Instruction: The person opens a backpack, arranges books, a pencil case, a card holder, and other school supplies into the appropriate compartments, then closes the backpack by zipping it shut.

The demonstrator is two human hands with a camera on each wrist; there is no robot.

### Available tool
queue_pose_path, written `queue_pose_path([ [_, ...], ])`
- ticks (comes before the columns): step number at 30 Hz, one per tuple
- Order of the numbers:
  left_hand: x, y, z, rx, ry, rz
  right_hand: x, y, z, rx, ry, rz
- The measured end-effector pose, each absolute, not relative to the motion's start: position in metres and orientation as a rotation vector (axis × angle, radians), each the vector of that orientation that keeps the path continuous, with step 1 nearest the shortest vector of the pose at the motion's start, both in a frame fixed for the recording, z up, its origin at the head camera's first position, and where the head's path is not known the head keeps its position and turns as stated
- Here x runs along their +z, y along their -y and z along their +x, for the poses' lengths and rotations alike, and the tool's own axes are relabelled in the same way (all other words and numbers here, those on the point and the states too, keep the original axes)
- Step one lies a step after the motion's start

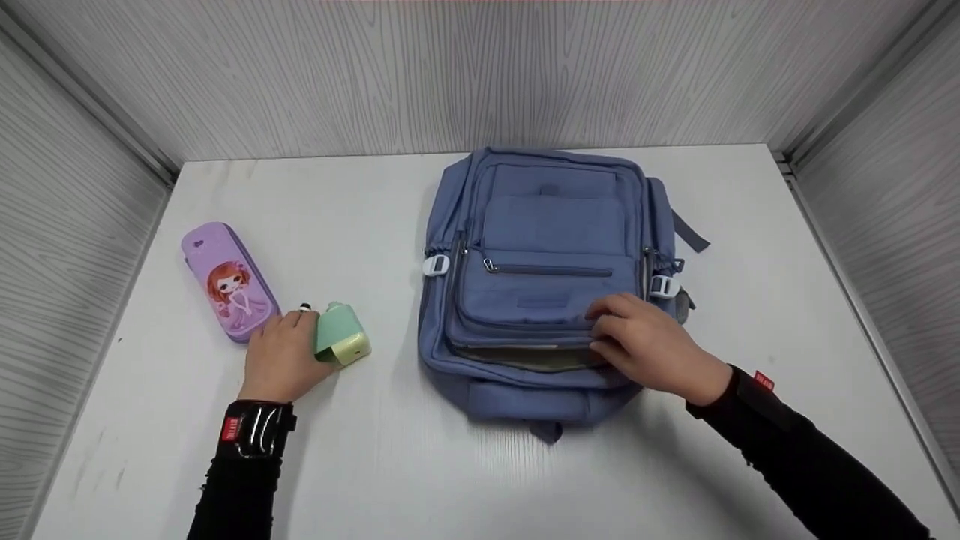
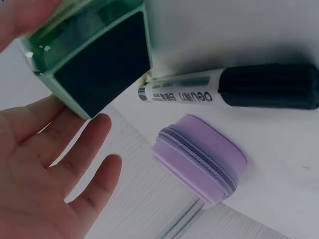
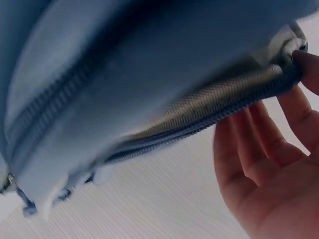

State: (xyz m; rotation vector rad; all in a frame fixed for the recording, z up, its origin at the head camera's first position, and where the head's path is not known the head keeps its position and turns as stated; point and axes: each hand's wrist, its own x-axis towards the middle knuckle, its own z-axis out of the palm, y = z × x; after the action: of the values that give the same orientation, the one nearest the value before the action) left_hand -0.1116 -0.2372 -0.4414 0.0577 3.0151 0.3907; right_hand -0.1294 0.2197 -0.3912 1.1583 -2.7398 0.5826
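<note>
My left hand grips a small mint-green and yellow bottle-shaped case between thumb and fingers. The left wrist view shows the case's dark flat face. A whiteboard marker with a black cap lies beside that hand, mostly hidden by it in the head view. Just past the fingers is a purple pencil case with a cartoon girl. My right hand pinches the edge of the unzipped front compartment on a blue backpack. Inside the gap, a paler lining shows.
The backpack lies flat on a white table, a strap sticking out to its right. White buckles sit on both its sides. Grey wood-grain panels wall the table at the back, left and right.
</note>
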Motion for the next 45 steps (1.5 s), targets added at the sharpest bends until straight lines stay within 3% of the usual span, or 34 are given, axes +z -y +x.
queue_pose_path([
  [11, -0.418, 0.211, -0.109, 0.567, -3.036, 0.044, -0.336, -0.217, -0.157, 0.63, 2.462, 0.777],
  [18, -0.38, 0.146, -0.121, 0.873, -2.927, 0.237, -0.324, -0.211, -0.175, 0.641, 2.441, 0.633],
  [23, -0.367, 0.09, -0.145, 1.027, -2.712, 0.21, -0.323, -0.208, -0.183, 0.67, 2.408, 0.609],
  [32, -0.394, 0.031, -0.194, 1.077, -2.668, 0.085, -0.326, -0.201, -0.185, 0.721, 2.387, 0.633],
  [45, -0.444, -0.018, -0.227, 1.7, -2.487, -0.037, -0.33, -0.189, -0.179, 0.763, 2.367, 0.699],
])
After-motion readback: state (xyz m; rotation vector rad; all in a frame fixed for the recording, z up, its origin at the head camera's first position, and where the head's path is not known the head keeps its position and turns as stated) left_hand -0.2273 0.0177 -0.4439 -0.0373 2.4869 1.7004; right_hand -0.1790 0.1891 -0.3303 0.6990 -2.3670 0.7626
